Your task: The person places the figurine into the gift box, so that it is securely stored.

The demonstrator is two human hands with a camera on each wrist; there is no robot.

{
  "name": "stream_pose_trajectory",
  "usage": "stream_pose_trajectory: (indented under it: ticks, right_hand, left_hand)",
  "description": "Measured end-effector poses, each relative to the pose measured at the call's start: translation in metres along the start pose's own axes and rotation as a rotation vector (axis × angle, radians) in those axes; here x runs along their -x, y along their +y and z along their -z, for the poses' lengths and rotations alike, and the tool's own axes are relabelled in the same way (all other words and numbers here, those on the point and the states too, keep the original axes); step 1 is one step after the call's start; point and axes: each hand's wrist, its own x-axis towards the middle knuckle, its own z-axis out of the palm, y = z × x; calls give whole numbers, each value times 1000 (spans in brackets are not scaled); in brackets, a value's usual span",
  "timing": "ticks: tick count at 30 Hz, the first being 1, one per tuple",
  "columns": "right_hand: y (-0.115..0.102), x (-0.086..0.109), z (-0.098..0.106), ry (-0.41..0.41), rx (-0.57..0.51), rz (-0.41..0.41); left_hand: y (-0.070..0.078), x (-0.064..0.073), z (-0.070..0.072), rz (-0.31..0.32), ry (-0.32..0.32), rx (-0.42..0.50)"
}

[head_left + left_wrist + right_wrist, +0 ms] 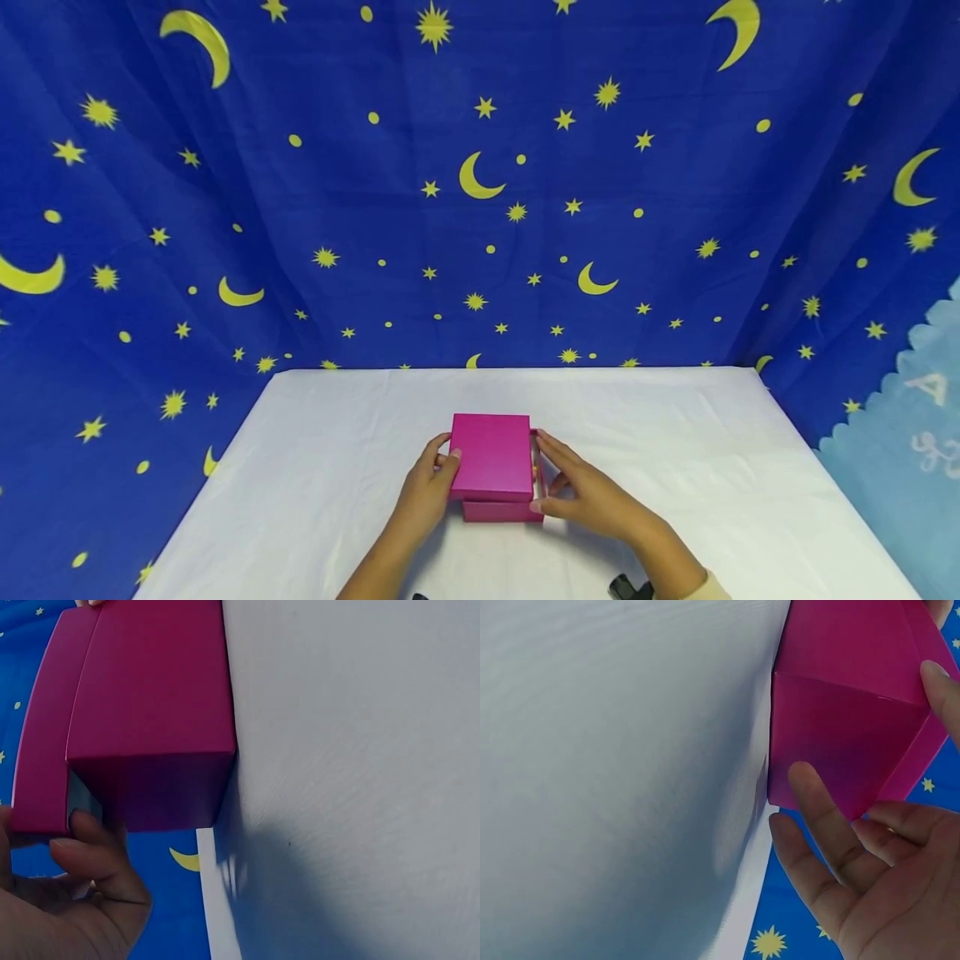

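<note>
A magenta cardboard box (501, 512) sits on the table, its square lid (491, 454) lying over it but shifted to the left. Along the right side a narrow gap shows the inside, with something whitish and a small orange spot. My left hand (422, 492) grips the lid's left edge, thumb on top and fingers beneath, as the left wrist view also shows. At the box's right side is my right hand (592, 496), thumb at the near corner and a finger at the far corner, spanning that wall. Most of the contents stay hidden under the lid.
A white cloth covers the table (337, 467). Behind and at the sides hangs a blue curtain (405, 225) with yellow moons and stars. A light blue scalloped panel (915, 450) is at the right. A small black object (630, 587) shows by the right forearm.
</note>
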Motion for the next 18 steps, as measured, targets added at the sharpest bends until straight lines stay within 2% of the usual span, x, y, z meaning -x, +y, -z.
stream_pose_trajectory:
  ticks: [4,7,14,18]
  right_hand:
    - [0,2,1,15,-20,-6]
    - [1,3,4,18,-34,-4]
    - [1,3,8,-25,-34,78]
    - [1,3,8,-29,-26,89]
  left_hand:
    - [-1,0,1,-6,-21,0]
    - [-1,1,1,-25,-46,-36]
    - [1,1,0,-79,-91,-126]
    - [2,2,1,-80,-130,-123]
